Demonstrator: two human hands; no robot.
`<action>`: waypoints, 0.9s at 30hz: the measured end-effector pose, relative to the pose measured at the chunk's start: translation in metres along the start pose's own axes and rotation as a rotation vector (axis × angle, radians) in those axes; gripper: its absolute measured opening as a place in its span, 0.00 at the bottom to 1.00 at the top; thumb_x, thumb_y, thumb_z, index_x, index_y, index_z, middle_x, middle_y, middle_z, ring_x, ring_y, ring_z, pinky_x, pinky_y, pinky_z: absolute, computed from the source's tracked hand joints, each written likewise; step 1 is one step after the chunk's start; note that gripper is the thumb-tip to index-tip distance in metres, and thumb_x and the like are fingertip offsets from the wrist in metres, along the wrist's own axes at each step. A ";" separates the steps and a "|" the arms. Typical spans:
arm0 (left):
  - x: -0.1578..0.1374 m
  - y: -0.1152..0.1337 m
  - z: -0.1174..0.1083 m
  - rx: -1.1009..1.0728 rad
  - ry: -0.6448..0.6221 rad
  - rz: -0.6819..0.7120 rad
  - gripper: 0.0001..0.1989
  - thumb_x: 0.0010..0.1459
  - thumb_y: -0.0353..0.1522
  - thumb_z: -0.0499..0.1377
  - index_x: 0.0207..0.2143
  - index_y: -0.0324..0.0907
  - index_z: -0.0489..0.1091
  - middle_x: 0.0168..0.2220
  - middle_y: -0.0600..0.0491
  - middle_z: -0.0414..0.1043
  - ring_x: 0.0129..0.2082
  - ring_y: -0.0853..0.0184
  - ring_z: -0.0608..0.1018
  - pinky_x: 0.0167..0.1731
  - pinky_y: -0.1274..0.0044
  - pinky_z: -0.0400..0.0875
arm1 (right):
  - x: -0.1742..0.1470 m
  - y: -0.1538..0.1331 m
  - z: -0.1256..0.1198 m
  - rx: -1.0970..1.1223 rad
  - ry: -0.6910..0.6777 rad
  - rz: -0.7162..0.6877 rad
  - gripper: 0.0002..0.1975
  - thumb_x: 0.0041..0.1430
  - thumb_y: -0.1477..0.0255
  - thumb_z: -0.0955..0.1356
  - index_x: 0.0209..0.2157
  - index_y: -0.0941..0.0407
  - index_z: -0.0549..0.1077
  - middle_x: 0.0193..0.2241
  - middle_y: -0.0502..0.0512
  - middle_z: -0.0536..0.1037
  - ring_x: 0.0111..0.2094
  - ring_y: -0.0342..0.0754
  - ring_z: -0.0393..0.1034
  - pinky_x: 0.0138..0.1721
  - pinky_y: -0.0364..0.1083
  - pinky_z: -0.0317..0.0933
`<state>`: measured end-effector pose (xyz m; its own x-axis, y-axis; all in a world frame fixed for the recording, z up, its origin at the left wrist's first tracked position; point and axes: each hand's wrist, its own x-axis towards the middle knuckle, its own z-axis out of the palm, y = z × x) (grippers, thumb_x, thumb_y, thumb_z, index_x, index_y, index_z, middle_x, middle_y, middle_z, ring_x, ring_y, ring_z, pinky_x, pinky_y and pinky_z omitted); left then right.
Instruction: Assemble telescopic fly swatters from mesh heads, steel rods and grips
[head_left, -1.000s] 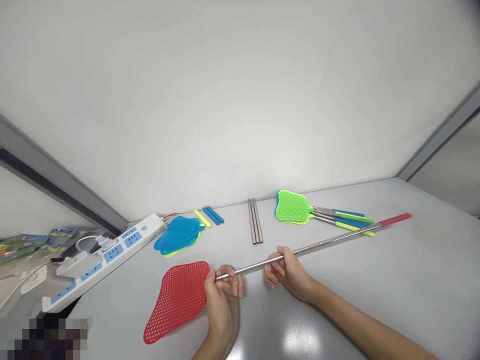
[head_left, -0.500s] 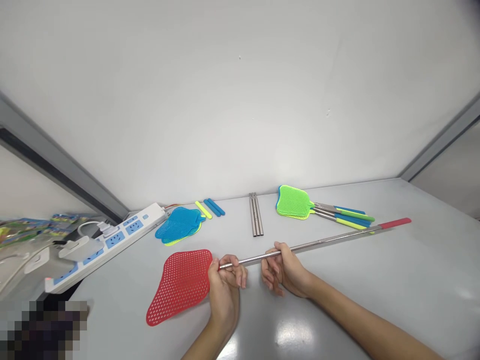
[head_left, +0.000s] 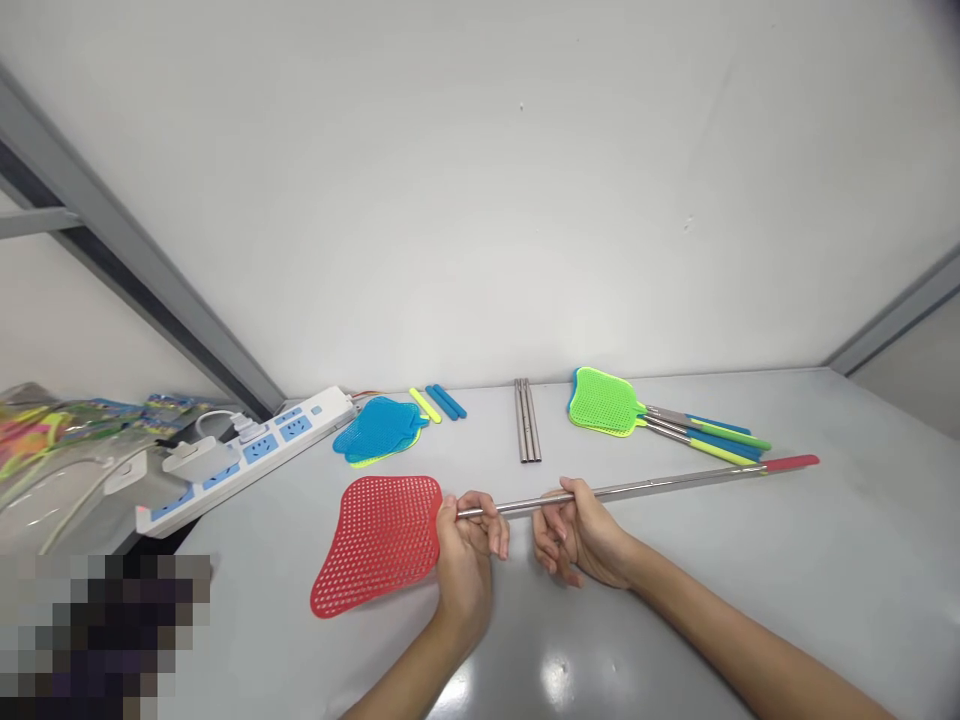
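A red fly swatter (head_left: 379, 545) with a long, extended metal rod lies across both my hands. My left hand (head_left: 466, 550) grips it where the perforated red head meets the rod. Farther along, my right hand (head_left: 581, 530) pinches the rod between thumb and fingers, the other fingers loosely curled. The rod slants slightly up to the right and ends in a red grip (head_left: 791, 463). Beyond the hands, three short metal rods (head_left: 528, 420) lie side by side. To their right is a stack of assembled fly swatters (head_left: 604, 402) with a green head on top.
At the back left lie loose blue swatter heads (head_left: 379, 430) over a yellow one, beside one yellow and two blue grips (head_left: 446, 402). A white power strip (head_left: 292, 450) with plugs and cables runs along the left. Plastic-wrapped items (head_left: 45, 430) are at the far left.
The view has shifted a little, so the table items appear farther right. Both hands keep their hold on the red fly swatter, whose rod now looks slightly flatter.
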<state>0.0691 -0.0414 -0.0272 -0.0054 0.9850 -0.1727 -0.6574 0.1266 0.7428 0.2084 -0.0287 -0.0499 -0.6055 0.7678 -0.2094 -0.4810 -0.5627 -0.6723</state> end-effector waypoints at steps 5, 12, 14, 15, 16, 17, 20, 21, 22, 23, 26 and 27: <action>-0.003 -0.004 0.000 -0.007 -0.006 -0.007 0.22 0.55 0.41 0.40 0.18 0.39 0.63 0.08 0.57 0.55 0.12 0.72 0.61 0.17 0.80 0.56 | 0.000 0.002 0.002 -0.033 -0.019 -0.032 0.25 0.55 0.60 0.49 0.13 0.58 0.57 0.11 0.50 0.61 0.14 0.45 0.62 0.11 0.41 0.52; -0.006 -0.006 0.000 0.016 -0.025 -0.029 0.22 0.55 0.41 0.40 0.19 0.39 0.64 0.08 0.57 0.56 0.11 0.72 0.62 0.17 0.79 0.57 | 0.000 0.005 0.004 -0.125 -0.013 -0.040 0.27 0.55 0.60 0.47 0.12 0.58 0.59 0.11 0.51 0.62 0.14 0.46 0.63 0.15 0.43 0.53; -0.006 -0.006 0.000 0.015 -0.029 -0.024 0.22 0.55 0.41 0.40 0.19 0.39 0.64 0.08 0.57 0.56 0.11 0.72 0.62 0.17 0.79 0.57 | 0.000 0.005 0.004 -0.136 -0.009 -0.039 0.27 0.55 0.60 0.47 0.12 0.58 0.59 0.11 0.51 0.63 0.14 0.46 0.63 0.15 0.43 0.53; -0.006 -0.006 0.000 0.013 -0.033 -0.024 0.23 0.55 0.42 0.40 0.19 0.39 0.64 0.08 0.57 0.56 0.11 0.72 0.62 0.17 0.79 0.57 | 0.001 0.005 0.004 -0.144 -0.007 -0.039 0.27 0.55 0.60 0.47 0.12 0.58 0.59 0.11 0.51 0.63 0.15 0.46 0.64 0.15 0.43 0.53; -0.006 -0.006 0.000 0.009 -0.036 -0.022 0.23 0.55 0.42 0.40 0.19 0.39 0.64 0.08 0.56 0.57 0.11 0.72 0.62 0.17 0.79 0.57 | 0.001 0.005 0.004 -0.154 -0.003 -0.037 0.28 0.55 0.59 0.47 0.11 0.58 0.59 0.11 0.51 0.62 0.14 0.46 0.64 0.15 0.43 0.53; -0.006 -0.006 0.000 0.006 -0.039 -0.021 0.23 0.55 0.42 0.40 0.19 0.39 0.64 0.08 0.56 0.57 0.11 0.72 0.62 0.17 0.79 0.58 | 0.001 0.005 0.004 -0.165 0.002 -0.033 0.28 0.54 0.59 0.47 0.11 0.58 0.59 0.10 0.51 0.62 0.14 0.46 0.63 0.15 0.43 0.53; -0.008 -0.007 0.000 0.002 -0.049 -0.023 0.23 0.56 0.42 0.39 0.19 0.38 0.64 0.08 0.56 0.57 0.12 0.72 0.62 0.17 0.80 0.58 | 0.001 0.007 0.005 -0.197 0.021 -0.019 0.28 0.54 0.58 0.47 0.11 0.58 0.58 0.09 0.49 0.60 0.13 0.45 0.63 0.15 0.43 0.53; -0.008 -0.008 0.000 0.001 -0.056 -0.028 0.23 0.56 0.42 0.39 0.19 0.38 0.64 0.08 0.56 0.57 0.12 0.72 0.63 0.17 0.80 0.58 | 0.001 0.007 0.006 -0.207 0.023 -0.022 0.28 0.54 0.58 0.47 0.11 0.58 0.58 0.09 0.49 0.59 0.13 0.45 0.62 0.15 0.42 0.53; -0.009 -0.008 0.000 -0.001 -0.063 -0.036 0.23 0.56 0.41 0.39 0.19 0.38 0.64 0.09 0.56 0.57 0.12 0.72 0.63 0.17 0.80 0.58 | 0.001 0.008 0.007 -0.216 0.022 -0.030 0.28 0.54 0.58 0.47 0.10 0.58 0.57 0.09 0.49 0.59 0.13 0.45 0.62 0.14 0.42 0.53; -0.010 -0.009 -0.001 -0.005 -0.072 -0.045 0.23 0.56 0.42 0.39 0.20 0.38 0.64 0.09 0.56 0.58 0.12 0.72 0.63 0.17 0.80 0.58 | 0.002 0.009 0.007 -0.225 0.016 -0.039 0.28 0.54 0.58 0.47 0.11 0.58 0.58 0.09 0.49 0.59 0.12 0.45 0.62 0.14 0.42 0.53; -0.012 -0.011 -0.001 -0.015 -0.091 -0.067 0.23 0.56 0.42 0.39 0.21 0.38 0.65 0.09 0.56 0.58 0.12 0.72 0.63 0.16 0.80 0.58 | 0.002 0.011 0.007 -0.246 -0.001 -0.060 0.28 0.54 0.58 0.47 0.11 0.58 0.58 0.08 0.50 0.60 0.12 0.44 0.62 0.13 0.42 0.52; -0.013 -0.012 -0.001 -0.014 -0.096 -0.069 0.23 0.56 0.42 0.39 0.21 0.38 0.65 0.09 0.56 0.58 0.12 0.72 0.63 0.16 0.81 0.58 | 0.002 0.011 0.007 -0.248 -0.004 -0.062 0.28 0.54 0.58 0.47 0.11 0.58 0.58 0.08 0.50 0.60 0.12 0.44 0.62 0.13 0.42 0.52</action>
<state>0.0765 -0.0555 -0.0342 0.1116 0.9808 -0.1600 -0.6645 0.1934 0.7219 0.1970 -0.0353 -0.0532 -0.5821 0.7972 -0.1600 -0.3477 -0.4219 -0.8373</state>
